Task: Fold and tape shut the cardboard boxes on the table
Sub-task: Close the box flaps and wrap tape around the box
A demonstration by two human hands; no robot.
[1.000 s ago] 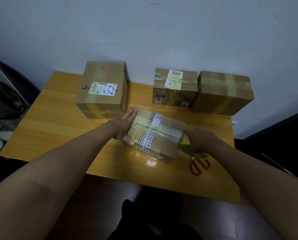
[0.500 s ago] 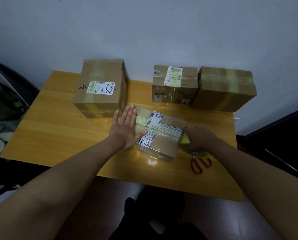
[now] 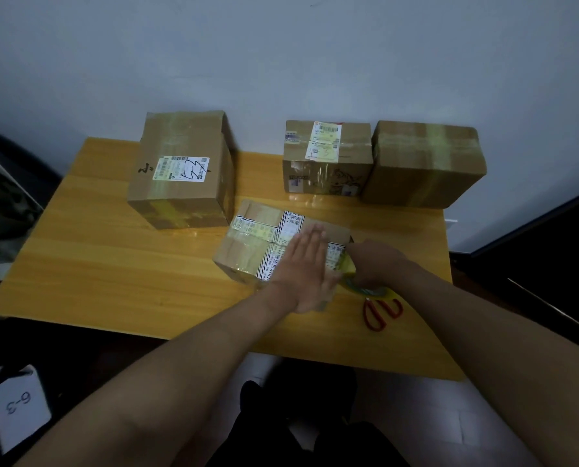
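Flat and with straight fingers, the left hand (image 3: pixel 303 267) presses on top of the near box (image 3: pixel 247 249), lying over its right half where the printed tape (image 3: pixel 290 227) crosses; the right hand (image 3: pixel 374 261) is curled round a roll of yellowish tape (image 3: pixel 365 288) held tight against that box's right end, the roll mostly hidden under the hand. Four boxes stand on the table (image 3: pixel 96 264): the near box at the middle, turned at an angle to the table's edges, and three more along the wall behind it. Of those three, the left box (image 3: pixel 180 170) is the tallest, bears one white label, and sits just beside the near box's back left corner; the middle box (image 3: pixel 327 158) carries a yellow-and-white label and touches or nearly touches the right box (image 3: pixel 423 163), which overhangs the table's far right corner. All four have their flaps closed with tape across them. One pair of red-handled scissors (image 3: pixel 380 313) lies on the table just by the tape roll, under the right wrist, not far from the front edge. Bare wood lies wide on the left half of the table and in a narrower strip along the front. On the floor at lower left rests a white card (image 3: pixel 18 407) marked 6-3.
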